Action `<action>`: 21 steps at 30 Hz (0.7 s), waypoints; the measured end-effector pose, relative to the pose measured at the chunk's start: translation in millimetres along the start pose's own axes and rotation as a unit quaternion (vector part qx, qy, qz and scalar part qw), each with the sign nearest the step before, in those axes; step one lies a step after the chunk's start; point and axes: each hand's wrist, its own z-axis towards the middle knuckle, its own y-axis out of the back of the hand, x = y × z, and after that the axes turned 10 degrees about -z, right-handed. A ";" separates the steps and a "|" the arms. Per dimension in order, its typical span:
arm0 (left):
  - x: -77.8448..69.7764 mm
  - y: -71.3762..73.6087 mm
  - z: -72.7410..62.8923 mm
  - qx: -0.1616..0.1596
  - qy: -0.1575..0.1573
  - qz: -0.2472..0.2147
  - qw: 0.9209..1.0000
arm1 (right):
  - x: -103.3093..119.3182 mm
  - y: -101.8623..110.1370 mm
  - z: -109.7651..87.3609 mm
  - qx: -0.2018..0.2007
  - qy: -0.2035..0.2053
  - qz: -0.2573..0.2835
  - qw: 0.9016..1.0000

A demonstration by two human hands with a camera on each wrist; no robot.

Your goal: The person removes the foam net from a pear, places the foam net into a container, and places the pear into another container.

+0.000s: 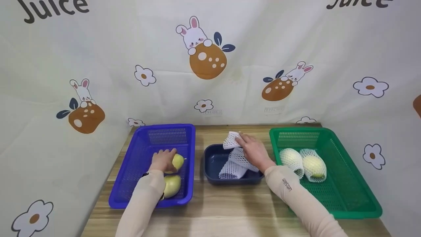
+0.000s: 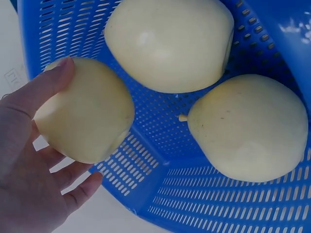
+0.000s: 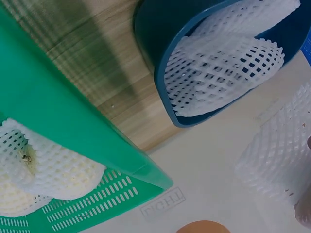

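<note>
My left hand (image 1: 162, 160) reaches into the blue basket (image 1: 190, 141). In the left wrist view its thumb and fingers curve round a pale yellow-green pear (image 2: 85, 111). Two more pears lie beside it there, an upper one (image 2: 170, 46) and a right one (image 2: 250, 128) with its stem showing. Over the back of a dark blue tub (image 1: 210, 179), my right hand (image 1: 254, 149) pinches a white foam net sleeve (image 1: 231, 140). Other foam net sleeves (image 3: 221, 73) lie inside the tub. Most of the right hand falls outside the right wrist view.
On the right stands a green basket (image 1: 353, 179) holding two pears in foam nets, a left one (image 1: 291, 159) and a right one (image 1: 314, 166). The tub sits between the baskets on a wooden table (image 1: 227, 210). A printed curtain (image 1: 246, 98) hangs behind and at both sides.
</note>
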 end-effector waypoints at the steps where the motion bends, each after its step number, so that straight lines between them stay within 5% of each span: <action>1: -0.6 -1.9 0.8 0.005 0.003 -0.001 1.000 | 0.6 -0.8 -0.8 0.003 -0.004 0.001 1.000; 21: -2.2 -24.3 2.8 0.052 0.011 0.016 0.998 | 3.0 -8.0 -6.4 0.035 0.002 -0.034 0.999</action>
